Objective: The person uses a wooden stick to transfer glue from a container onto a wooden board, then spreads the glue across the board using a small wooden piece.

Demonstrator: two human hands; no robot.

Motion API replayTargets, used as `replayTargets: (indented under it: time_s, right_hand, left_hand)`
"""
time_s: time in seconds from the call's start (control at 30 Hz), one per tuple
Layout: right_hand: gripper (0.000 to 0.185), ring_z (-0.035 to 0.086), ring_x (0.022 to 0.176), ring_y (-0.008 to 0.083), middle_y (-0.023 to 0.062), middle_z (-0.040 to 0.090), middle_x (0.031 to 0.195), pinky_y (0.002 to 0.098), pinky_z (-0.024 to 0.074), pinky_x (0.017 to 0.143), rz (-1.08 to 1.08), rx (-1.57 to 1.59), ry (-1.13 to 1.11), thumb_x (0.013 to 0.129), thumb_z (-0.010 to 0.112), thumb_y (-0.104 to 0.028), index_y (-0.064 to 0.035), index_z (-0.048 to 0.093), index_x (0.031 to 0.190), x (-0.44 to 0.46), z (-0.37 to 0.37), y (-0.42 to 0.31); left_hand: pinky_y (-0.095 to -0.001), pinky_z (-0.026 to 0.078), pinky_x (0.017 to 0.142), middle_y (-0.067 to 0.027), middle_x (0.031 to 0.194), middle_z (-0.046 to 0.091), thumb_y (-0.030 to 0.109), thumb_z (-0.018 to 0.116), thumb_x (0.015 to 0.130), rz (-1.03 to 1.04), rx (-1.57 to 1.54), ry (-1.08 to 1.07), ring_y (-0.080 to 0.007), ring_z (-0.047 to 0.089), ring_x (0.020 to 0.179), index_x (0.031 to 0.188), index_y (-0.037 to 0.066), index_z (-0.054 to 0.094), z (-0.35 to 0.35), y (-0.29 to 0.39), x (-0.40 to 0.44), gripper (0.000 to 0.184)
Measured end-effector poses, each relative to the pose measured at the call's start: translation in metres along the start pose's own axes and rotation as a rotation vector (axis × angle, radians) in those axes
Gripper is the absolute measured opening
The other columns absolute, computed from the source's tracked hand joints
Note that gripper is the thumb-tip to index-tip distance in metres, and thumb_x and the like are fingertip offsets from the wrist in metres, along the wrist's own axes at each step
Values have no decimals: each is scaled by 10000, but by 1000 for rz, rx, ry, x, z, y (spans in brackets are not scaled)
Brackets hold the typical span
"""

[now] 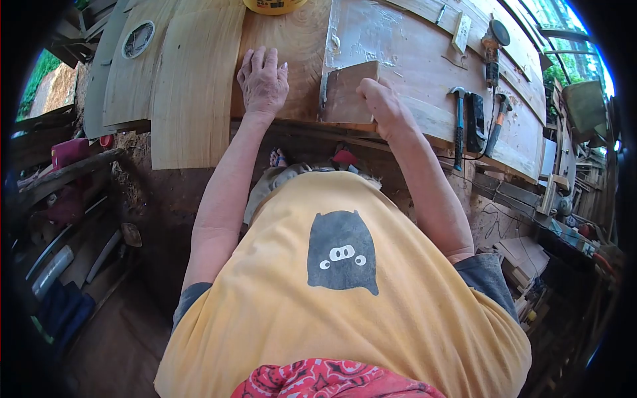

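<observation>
My left hand lies flat, fingers a little spread, on a brown wooden board near the bench's front edge. In my right hand is a flat rectangular piece of thin board, tilted up and gripped at its right side with the fingers curled. Its lower left edge is close to the brown board's right edge; whether they touch I cannot tell. White, glue-like smears cover part of the pale panel behind it. A yellow tub shows partly at the top edge.
Pale planks lie at left, with a round white-rimmed dish. At right are a power tool with a cord, a blue-handled hammer, an orange-and-black hammer, a black object and a small wood offcut.
</observation>
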State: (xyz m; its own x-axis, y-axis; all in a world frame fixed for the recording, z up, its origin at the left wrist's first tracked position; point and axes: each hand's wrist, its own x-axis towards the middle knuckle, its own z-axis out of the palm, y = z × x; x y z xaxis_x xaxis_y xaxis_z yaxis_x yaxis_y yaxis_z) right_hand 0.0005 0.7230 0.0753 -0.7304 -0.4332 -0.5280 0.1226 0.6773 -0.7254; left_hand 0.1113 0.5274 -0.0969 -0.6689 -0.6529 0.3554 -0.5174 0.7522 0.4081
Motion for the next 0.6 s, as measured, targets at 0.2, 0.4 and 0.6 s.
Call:
replayTargets:
  time_s: [0.2, 0.4, 0.6]
  right_hand:
    - [371, 519, 860, 236, 137, 576, 960, 388, 441, 723, -44, 60, 36, 822, 554, -293, 12, 613, 1024, 11, -3, 10]
    - [366, 508, 813, 222, 113, 564, 895, 382, 419, 666, 30, 140, 84, 817, 562, -282, 5, 612, 1038, 32, -10, -17]
    - [287, 504, 734, 184, 63, 550, 848, 367, 404, 614, -73, 224, 93, 822, 604, -277, -35, 631, 973, 79, -12, -14]
  left_hand:
    - [-532, 311, 1113, -111, 1468, 498, 355, 639, 947, -1, 12, -3, -336, 381, 1412, 1340, 114, 618, 2, 1, 4, 461]
    - [-529, 311, 1101, -105, 1462, 501, 365, 633, 949, 6, 49, -11, -328, 383, 1406, 1331, 115, 618, 1, 4, 5, 457]
    - [-533, 307, 1099, -102, 1465, 496, 370, 631, 947, 7, 42, -10, -321, 383, 1405, 1331, 109, 617, 1, 2, 7, 464]
